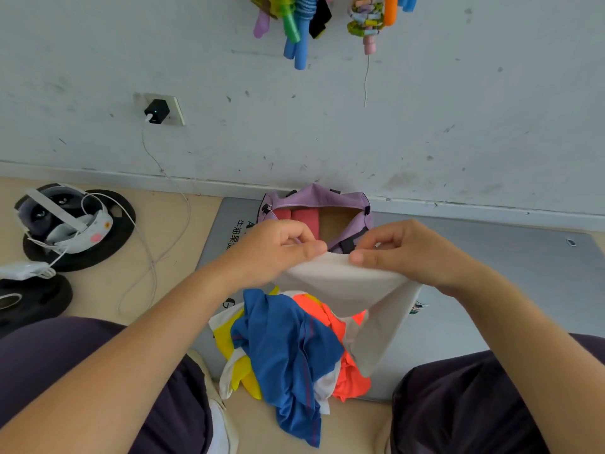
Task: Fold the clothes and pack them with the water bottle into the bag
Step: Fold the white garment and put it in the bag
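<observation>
Scuffed grey-white wall [327,126] and pale floor [108,283] frame the scene, with a smooth grey mat [491,273] laid against the baseboard. Above that mat, the left hand [275,253] and right hand [409,250] sit close together, each pinching the upper edge of a soft cream-white garment [347,290] between thumb and curled fingers; the two thumbs nearly meet. This cloth sags between the hands and trails down to the right in a limp, narrow fold.

Just below and nearer, a rumpled heap lies partly on the mat and partly on the floor: a blue garment [288,352] of thin, creased fabric on top, an orange garment [347,378] to its right, and a yellow garment [242,368] mixed with white cloth on the left. Dark trouser legs [474,404] of the person flank the heap on both sides.

Beyond the hands, at the far edge of the mat and touching the wall, stands a lilac fabric bag [317,198] with its top gaping open; two pink rolled pieces [299,217] lie side by side inside its left part, and a brownish bare bottom shows to their right.

Far left on the floor, a white headset [62,217] rests on a round black weight plate [108,237], with another black plate [32,303] nearer. A white cable [154,257] loops up to a black charger [156,111] in a wall socket. Bright foam-handled jump ropes [301,27] hang from the top of the wall.
</observation>
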`<action>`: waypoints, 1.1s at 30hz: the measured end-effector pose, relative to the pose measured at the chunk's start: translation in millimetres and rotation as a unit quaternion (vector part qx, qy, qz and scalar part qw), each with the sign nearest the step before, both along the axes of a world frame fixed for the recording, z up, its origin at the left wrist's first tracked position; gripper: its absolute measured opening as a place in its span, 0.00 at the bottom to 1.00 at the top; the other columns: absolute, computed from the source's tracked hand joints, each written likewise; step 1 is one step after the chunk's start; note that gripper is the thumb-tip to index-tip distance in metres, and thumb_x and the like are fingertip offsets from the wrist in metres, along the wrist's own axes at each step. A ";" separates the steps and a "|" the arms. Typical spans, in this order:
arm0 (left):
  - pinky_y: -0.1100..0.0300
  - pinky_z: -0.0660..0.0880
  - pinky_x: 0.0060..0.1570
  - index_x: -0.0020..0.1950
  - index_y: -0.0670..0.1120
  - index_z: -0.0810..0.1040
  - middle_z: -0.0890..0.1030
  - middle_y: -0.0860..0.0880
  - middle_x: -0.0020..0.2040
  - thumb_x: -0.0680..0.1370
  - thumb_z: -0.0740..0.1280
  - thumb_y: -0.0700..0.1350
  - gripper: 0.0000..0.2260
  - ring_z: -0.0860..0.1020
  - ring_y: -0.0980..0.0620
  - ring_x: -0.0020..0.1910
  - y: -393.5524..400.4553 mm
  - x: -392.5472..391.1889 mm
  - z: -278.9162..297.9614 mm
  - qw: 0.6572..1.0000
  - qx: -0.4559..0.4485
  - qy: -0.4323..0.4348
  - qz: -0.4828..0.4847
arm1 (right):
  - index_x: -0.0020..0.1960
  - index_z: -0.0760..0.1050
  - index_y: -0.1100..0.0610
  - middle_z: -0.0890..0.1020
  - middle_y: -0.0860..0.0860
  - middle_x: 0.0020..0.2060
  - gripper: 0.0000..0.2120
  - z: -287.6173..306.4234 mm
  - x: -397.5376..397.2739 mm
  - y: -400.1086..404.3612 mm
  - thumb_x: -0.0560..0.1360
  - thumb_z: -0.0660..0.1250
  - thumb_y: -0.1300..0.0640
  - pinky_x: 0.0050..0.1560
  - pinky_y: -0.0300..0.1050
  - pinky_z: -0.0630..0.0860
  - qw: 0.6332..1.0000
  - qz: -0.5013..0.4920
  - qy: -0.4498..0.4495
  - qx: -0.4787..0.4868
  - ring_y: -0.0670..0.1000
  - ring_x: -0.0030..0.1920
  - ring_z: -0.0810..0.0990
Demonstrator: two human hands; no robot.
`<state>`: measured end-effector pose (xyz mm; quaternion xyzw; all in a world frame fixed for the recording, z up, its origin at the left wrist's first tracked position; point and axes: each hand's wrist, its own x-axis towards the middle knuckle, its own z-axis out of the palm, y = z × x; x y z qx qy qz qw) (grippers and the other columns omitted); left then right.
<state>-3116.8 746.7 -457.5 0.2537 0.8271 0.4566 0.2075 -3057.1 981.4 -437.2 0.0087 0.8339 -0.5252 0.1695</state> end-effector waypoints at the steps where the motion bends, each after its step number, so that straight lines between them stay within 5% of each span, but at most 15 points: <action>1: 0.73 0.66 0.33 0.39 0.52 0.80 0.77 0.57 0.31 0.78 0.69 0.52 0.09 0.72 0.64 0.30 0.0 0.3 2.0 1.000 0.015 -0.007 0.003 | 0.39 0.83 0.53 0.82 0.46 0.32 0.09 1.1 1.0 -0.4 0.69 0.75 0.48 0.36 0.28 0.70 1.000 0.006 -0.002 -0.018 0.41 0.33 0.77; 4: 0.72 0.68 0.38 0.41 0.50 0.83 0.82 0.53 0.38 0.78 0.69 0.49 0.07 0.74 0.64 0.35 -1.5 -1.7 5.2 1.000 -0.010 0.016 -0.008 | 0.41 0.83 0.53 0.83 0.47 0.37 0.06 1.7 2.4 -0.1 0.74 0.72 0.52 0.41 0.33 0.73 0.998 0.004 0.016 -0.056 0.43 0.38 0.79; 8: 0.64 0.65 0.37 0.39 0.50 0.73 0.72 0.55 0.34 0.83 0.59 0.48 0.13 0.68 0.60 0.33 1.5 3.7 0.2 0.999 -0.052 0.001 -0.010 | 0.44 0.81 0.54 0.82 0.49 0.38 0.06 -4.1 3.8 -5.5 0.78 0.68 0.54 0.40 0.34 0.72 0.998 0.028 0.009 -0.064 0.45 0.38 0.77; 13: 0.60 0.62 0.36 0.44 0.38 0.70 0.66 0.51 0.35 0.81 0.60 0.50 0.15 0.64 0.57 0.32 4.6 -0.1 -0.2 0.975 0.037 -0.036 0.214 | 0.42 0.81 0.51 0.81 0.45 0.36 0.08 -3.5 2.9 1.7 0.78 0.67 0.52 0.39 0.35 0.72 0.996 0.081 -0.035 0.014 0.42 0.37 0.77; 17: 0.59 0.58 0.34 0.37 0.42 0.68 0.63 0.53 0.29 0.80 0.63 0.52 0.16 0.62 0.56 0.28 -0.3 -9.9 -0.9 0.946 0.082 -0.036 0.312 | 0.49 0.79 0.59 0.82 0.59 0.48 0.06 -8.5 2.4 7.8 0.80 0.65 0.56 0.57 0.54 0.74 0.991 0.108 -0.058 0.054 0.46 0.46 0.76; 19: 0.62 0.60 0.31 0.34 0.47 0.69 0.65 0.58 0.25 0.77 0.66 0.55 0.17 0.64 0.60 0.25 -0.9 -8.3 -0.8 0.963 0.070 -0.020 0.259 | 0.49 0.78 0.60 0.83 0.60 0.47 0.05 -8.9 3.7 3.0 0.80 0.65 0.59 0.55 0.54 0.75 0.994 0.099 -0.043 0.027 0.47 0.45 0.78; 22: 0.67 0.71 0.43 0.47 0.60 0.81 0.81 0.62 0.43 0.71 0.68 0.65 0.12 0.78 0.67 0.42 6.9 4.6 1.8 0.996 0.037 -0.049 0.066 | 0.46 0.80 0.53 0.80 0.61 0.38 0.04 -8.6 6.3 -12.2 0.78 0.68 0.54 0.45 0.46 0.71 0.997 0.069 -0.003 -0.033 0.49 0.39 0.75; 26: 0.54 0.69 0.45 0.48 0.46 0.81 0.76 0.49 0.39 0.71 0.64 0.69 0.26 0.74 0.55 0.40 16.2 16.1 -4.5 0.997 0.013 -0.055 -0.046 | 0.47 0.81 0.54 0.75 0.70 0.37 0.08 -5.9 8.3 -23.8 0.76 0.69 0.50 0.44 0.49 0.65 0.995 0.028 0.027 -0.090 0.53 0.39 0.69; 28: 0.56 0.68 0.43 0.45 0.49 0.81 0.76 0.42 0.39 0.72 0.64 0.67 0.22 0.72 0.54 0.39 12.5 9.9 -1.9 0.999 0.032 -0.019 0.003 | 0.46 0.80 0.54 0.78 0.62 0.37 0.09 -3.8 7.6 -20.7 0.76 0.68 0.49 0.46 0.49 0.68 0.995 0.011 0.025 -0.101 0.51 0.40 0.73; 30: 0.63 0.67 0.39 0.42 0.54 0.81 0.75 0.49 0.35 0.76 0.66 0.62 0.13 0.71 0.60 0.35 5.3 1.3 2.2 0.991 0.080 -0.009 0.103 | 0.46 0.81 0.55 0.82 0.51 0.39 0.10 -1.8 6.6 -14.6 0.76 0.67 0.49 0.50 0.46 0.71 0.996 0.008 0.012 -0.092 0.47 0.41 0.77; 33: 0.65 0.65 0.34 0.38 0.51 0.79 0.73 0.56 0.32 0.79 0.67 0.54 0.12 0.70 0.61 0.32 -2.5 -8.3 4.2 0.958 0.137 0.003 0.253 | 0.47 0.82 0.59 0.82 0.52 0.41 0.15 -1.4 5.5 -6.8 0.75 0.67 0.47 0.50 0.46 0.70 0.996 0.010 0.010 -0.087 0.48 0.42 0.77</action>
